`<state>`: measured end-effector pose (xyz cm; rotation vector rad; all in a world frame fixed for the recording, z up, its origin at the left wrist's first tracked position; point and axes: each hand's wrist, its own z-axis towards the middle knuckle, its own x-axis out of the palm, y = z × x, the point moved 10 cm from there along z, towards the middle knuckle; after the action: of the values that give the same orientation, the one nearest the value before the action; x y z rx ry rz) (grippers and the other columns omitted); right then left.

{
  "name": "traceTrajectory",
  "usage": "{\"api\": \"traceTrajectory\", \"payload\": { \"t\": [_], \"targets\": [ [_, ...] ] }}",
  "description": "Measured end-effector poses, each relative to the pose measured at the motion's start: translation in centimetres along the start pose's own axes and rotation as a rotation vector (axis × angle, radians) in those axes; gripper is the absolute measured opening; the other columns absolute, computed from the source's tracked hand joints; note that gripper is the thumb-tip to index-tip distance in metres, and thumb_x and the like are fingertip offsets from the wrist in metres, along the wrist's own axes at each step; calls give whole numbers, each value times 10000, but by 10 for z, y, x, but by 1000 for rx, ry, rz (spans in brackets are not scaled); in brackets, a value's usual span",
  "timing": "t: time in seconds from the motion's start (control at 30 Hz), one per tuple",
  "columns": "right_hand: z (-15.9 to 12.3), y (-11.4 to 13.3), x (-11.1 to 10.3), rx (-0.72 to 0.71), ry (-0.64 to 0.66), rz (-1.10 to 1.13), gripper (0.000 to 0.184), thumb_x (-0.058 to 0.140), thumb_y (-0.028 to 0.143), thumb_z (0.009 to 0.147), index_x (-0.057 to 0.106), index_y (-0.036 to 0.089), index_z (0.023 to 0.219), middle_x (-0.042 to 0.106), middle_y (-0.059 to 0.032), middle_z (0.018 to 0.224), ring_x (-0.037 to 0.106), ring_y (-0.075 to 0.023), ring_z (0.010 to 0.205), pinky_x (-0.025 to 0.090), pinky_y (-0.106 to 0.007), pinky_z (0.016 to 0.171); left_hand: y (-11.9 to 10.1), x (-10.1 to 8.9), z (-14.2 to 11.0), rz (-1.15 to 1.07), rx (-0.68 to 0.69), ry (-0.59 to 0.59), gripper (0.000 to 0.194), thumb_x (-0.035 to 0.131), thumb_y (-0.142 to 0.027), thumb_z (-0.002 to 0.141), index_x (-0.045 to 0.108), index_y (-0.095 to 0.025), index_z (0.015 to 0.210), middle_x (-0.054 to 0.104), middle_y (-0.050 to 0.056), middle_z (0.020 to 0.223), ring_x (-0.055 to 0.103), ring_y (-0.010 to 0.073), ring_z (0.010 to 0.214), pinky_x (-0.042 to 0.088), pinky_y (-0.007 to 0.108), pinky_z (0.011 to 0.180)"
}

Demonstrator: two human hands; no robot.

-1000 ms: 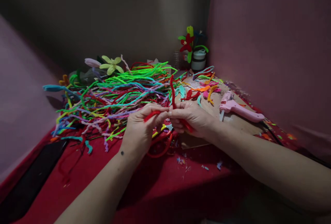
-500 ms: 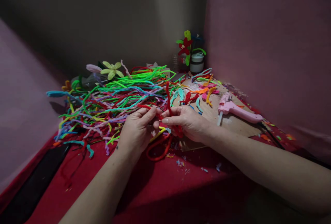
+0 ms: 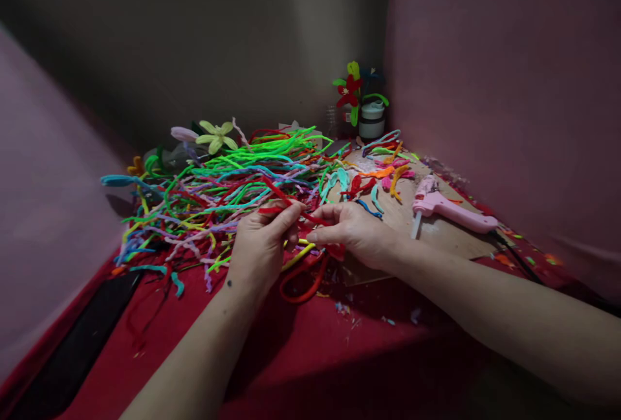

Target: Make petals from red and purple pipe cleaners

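Both my hands meet over the red cloth, pinching one red pipe cleaner [image 3: 276, 192]. My left hand [image 3: 262, 245] is closed on its bent part, thumb and forefinger pressed together. My right hand [image 3: 356, 232] is closed on the same red pipe cleaner, and a red loop shows under its palm. The stem's free end slants up and left over the pile of coloured pipe cleaners [image 3: 218, 180]. A red scissors handle [image 3: 303, 281] lies on the cloth just below my hands.
A pink glue gun [image 3: 449, 208] rests on a wooden board [image 3: 436, 232] at the right, with several short bent pieces [image 3: 383, 171] behind it. A small jar with pipe-cleaner flowers [image 3: 371, 116] stands in the corner. A pale flower [image 3: 216, 135] lies behind the pile. Walls close in on both sides.
The red pipe cleaner's free end, upright a second ago, has been bent down and to the left. Both hands stayed together and shifted slightly lower.
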<state>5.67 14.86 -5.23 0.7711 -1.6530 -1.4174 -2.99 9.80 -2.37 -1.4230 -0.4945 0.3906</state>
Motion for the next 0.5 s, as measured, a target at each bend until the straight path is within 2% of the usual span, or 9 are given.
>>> {"api": "traceTrajectory", "payload": {
  "t": [0.1, 0.23, 0.4, 0.5],
  "targets": [
    [0, 0, 6, -22, 72, 17, 132, 636, 230, 701, 567, 123, 670, 465, 56, 493, 357, -36, 391, 256, -192, 386, 3, -9, 5, -188, -43, -59, 143, 706, -240, 669, 644, -126, 730, 468, -48, 472, 402, 37, 411, 308, 154, 392],
    [-2, 2, 9, -27, 91, -32, 235, 557, 278, 790, 553, 127, 609, 472, 45, 460, 364, -41, 368, 263, -198, 390, 7, -15, 8, -251, -100, -64, 184, 710, -257, 667, 652, -129, 787, 458, -52, 436, 400, 41, 384, 322, 155, 387],
    [-2, 1, 8, -6, 86, 20, 277, 523, 314, 824, 559, 130, 620, 575, 6, 565, 409, -42, 386, 313, -193, 395, 4, -20, 9, -279, -64, -90, 207, 736, -235, 625, 655, -126, 781, 469, -56, 442, 425, 50, 386, 343, 163, 381],
    [0, -3, 6, 11, 76, 59, 264, 528, 313, 822, 557, 133, 632, 587, 0, 550, 418, -44, 379, 327, -183, 380, 0, -25, 11, -342, -2, -139, 194, 757, -187, 587, 648, -115, 731, 531, -48, 525, 434, 35, 400, 349, 161, 369]
  ]
}}
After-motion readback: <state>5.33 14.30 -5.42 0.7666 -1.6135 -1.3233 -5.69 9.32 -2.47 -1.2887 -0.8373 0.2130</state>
